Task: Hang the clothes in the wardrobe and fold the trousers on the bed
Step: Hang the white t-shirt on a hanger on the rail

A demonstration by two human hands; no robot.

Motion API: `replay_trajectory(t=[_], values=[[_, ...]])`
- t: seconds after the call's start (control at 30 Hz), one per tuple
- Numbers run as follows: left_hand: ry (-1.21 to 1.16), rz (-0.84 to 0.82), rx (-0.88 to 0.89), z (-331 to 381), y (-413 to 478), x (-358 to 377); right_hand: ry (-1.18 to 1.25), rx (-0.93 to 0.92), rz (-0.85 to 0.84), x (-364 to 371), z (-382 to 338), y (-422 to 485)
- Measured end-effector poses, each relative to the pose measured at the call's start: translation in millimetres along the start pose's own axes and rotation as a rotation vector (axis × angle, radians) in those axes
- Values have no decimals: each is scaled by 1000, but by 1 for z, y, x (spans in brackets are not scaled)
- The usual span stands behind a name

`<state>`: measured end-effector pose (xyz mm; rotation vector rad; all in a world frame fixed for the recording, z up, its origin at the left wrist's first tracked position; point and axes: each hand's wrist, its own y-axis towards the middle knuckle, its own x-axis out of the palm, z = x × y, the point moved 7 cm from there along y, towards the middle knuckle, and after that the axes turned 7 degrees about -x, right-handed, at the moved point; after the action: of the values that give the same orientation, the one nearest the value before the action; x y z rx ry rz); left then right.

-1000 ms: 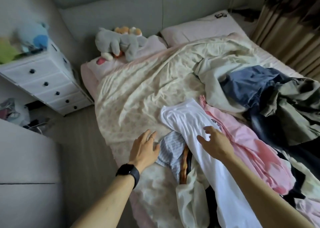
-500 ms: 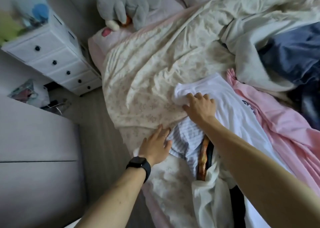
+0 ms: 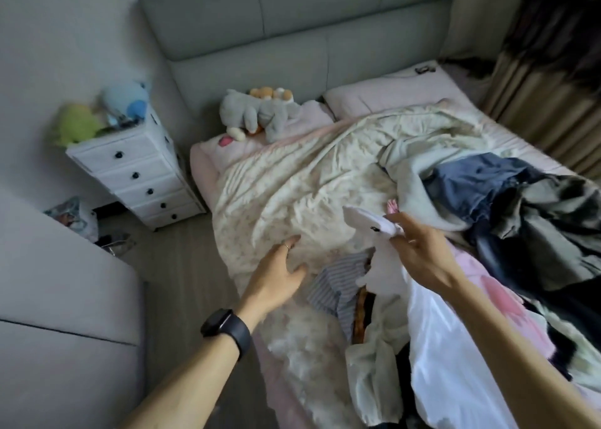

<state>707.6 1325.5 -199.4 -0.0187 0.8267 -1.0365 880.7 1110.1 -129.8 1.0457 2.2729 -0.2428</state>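
Right hand (image 3: pixel 419 253) grips the white garment (image 3: pixel 448 347); left hand (image 3: pixel 276 275) hovers, fingers spread.

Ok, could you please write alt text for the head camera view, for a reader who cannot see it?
A person's right hand holds a white garment up over a heap of clothes on a bed, while the open left hand is over the cream duvet. A white chest of drawers stands beside the bed.

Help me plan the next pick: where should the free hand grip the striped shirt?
Pinch the striped shirt at its exposed, rumpled left edge, coming from the left with the left hand; its right side seems tucked under the white garment the right hand holds.
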Motion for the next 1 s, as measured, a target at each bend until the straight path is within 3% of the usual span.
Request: replay_trajectory(t=[0.07,0.17,0.3,0.53,0.73,0.9,1.0], values=[[-84,51,76,32,-27,-28,120,-18,-39,-14,-47,-20],[-129,2,182,67,-76,-51,303,-64,-75,-28,-114,-53],[-118,-72,236,74,-156,-77,366,-136,-144,-32,-195,-98],[-239,12,221,7,-304,-122,605,-200,-367,2,-282,-183],[-79,333,110,-88,-424,-189,670,-67,-378,75,-306,-215],[83,333,-94,-158,-505,-231,533,24,-480,167,-304,-252],[50,391,-198,-195,-549,-250,440,-102,-619,221,-329,-284]])
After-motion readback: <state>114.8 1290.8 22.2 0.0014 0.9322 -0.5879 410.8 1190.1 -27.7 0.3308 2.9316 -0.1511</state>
